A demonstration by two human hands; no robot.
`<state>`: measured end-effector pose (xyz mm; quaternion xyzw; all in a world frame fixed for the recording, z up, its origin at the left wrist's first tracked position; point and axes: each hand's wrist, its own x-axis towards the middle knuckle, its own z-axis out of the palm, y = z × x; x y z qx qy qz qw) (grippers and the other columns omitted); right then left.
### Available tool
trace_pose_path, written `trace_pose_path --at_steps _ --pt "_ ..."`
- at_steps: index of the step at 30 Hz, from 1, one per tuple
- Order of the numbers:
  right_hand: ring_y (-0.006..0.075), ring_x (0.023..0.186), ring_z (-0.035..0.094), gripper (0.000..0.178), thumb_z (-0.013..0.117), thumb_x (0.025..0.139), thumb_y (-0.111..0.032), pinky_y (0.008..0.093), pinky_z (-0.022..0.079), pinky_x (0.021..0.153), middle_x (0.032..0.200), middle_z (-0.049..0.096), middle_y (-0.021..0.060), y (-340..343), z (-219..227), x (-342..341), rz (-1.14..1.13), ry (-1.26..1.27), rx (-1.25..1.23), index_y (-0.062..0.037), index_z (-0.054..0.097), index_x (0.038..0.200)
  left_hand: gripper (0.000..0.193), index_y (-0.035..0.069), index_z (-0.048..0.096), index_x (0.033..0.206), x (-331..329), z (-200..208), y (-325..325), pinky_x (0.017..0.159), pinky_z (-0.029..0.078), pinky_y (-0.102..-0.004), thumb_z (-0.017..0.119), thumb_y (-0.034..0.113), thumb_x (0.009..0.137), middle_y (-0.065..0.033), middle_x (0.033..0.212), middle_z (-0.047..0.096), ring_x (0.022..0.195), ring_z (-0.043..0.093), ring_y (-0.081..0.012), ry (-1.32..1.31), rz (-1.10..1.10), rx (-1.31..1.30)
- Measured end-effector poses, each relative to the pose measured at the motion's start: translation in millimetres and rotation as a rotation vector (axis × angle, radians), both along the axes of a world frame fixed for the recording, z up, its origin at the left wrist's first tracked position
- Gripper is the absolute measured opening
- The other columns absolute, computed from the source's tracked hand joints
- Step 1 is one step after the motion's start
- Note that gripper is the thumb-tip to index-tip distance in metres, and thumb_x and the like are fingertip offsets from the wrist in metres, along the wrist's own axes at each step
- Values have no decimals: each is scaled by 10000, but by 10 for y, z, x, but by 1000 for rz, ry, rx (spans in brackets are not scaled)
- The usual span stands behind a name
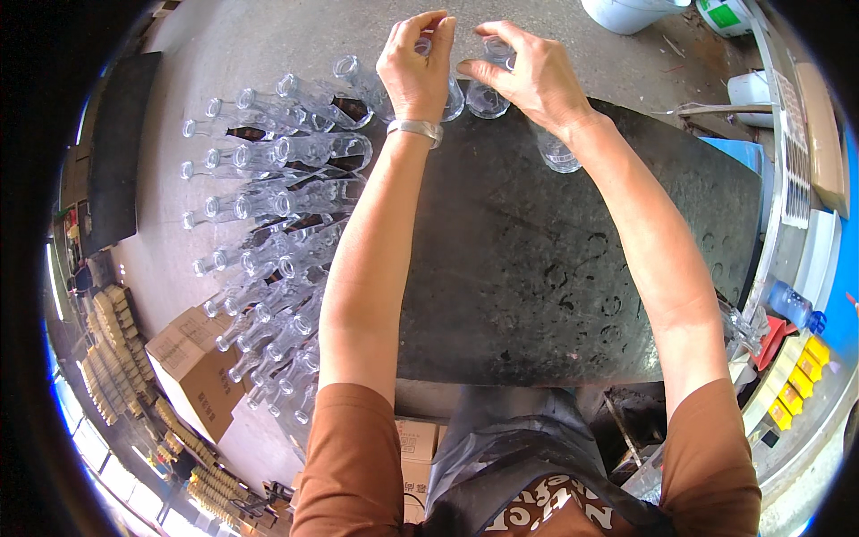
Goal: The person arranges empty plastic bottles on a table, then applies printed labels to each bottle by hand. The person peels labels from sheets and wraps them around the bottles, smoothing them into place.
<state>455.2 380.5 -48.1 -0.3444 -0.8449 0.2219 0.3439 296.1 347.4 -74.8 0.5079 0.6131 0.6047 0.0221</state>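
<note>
The left hand (413,79) is at the far edge of the black tabletop (501,277), its fingers curled round the neck of a clear glass bottle (422,46); the neck is presumably chosen as the slimmest part, easily ringed by fingertips; the right hand (541,82) curves, thumb apart from forefinger, about the top of a second glass bottle (488,100); the glass is transparent and partly hidden, so whether that hand grips or merely surrounds it I cannot tell.

A third glass bottle (560,159) stands beneath the right wrist, partly covered by it; to the left, bottle rows (318,154) are packed close, mouths up, an arrangement that probably saves room and keeps each neck within reach; their outward lean is likely lens distortion; a cardboard box (191,367) sits lower, beyond the rows.
</note>
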Motion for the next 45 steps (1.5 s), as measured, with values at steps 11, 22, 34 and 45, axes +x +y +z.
trace_pose_path --at_steps 11,22,34,45 --pt "168 757 722 235 587 1006 -232 292 535 651 800 727 101 270 -68 157 -239 431 -218 -10 648 1056 165 74 735 955 75 -48 -33 725 533 -292 766 212 870 -57 868 712 776 682 -180 -3 25 -8" --pt "188 716 686 278 706 923 -262 302 527 643 812 702 96 119 -211 110 -285 451 -184 -38 642 1074 173 76 744 954 15 -29 -92 750 537 -295 762 229 875 -56 851 728 782 682 -156 -74 51 -125" --pt "327 1103 605 410 739 851 -304 462 461 952 1211 640 140 -1242 199 1615 -325 259 50 -58 630 1160 410 46 689 1190 62 201 -216 921 474 -375 741 336 906 -91 1163 684 1056 608 -217 244 268 5" --pt "211 823 647 464 753 863 -213 334 530 748 1275 601 123 -2837 894 5185 -1398 -278 -98 -52 604 1273 656 34 550 1359 4189 940 -1617 593 534 -203 827 70 765 -146 1405 558 673 619 -67 -4 -936 -505"
